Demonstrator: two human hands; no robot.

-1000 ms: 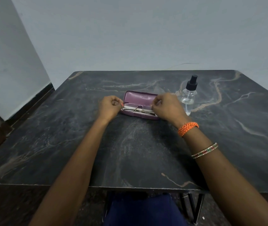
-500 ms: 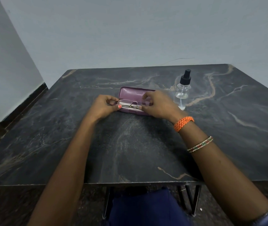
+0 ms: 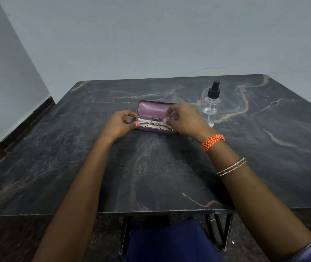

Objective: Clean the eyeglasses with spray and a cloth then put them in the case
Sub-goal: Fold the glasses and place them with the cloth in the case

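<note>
Thin metal-framed eyeglasses (image 3: 151, 121) are held just above the open purple case (image 3: 153, 108), which lies in the middle of the dark marble table (image 3: 150, 167). My left hand (image 3: 117, 124) pinches the frame's left end and my right hand (image 3: 185, 120) pinches its right end. A pale cloth (image 3: 149, 125) lies inside the case under the glasses. A clear spray bottle (image 3: 211, 104) with a black nozzle stands upright just right of my right hand.
The table's far edge meets a pale wall. A dark skirting and floor strip run along the left side. Table legs and blue cloth on my lap show below the near edge.
The glasses have come up a little out of the case, lenses now facing me. Both hands stayed at the frame's ends, and the camera tilted up slightly.
</note>
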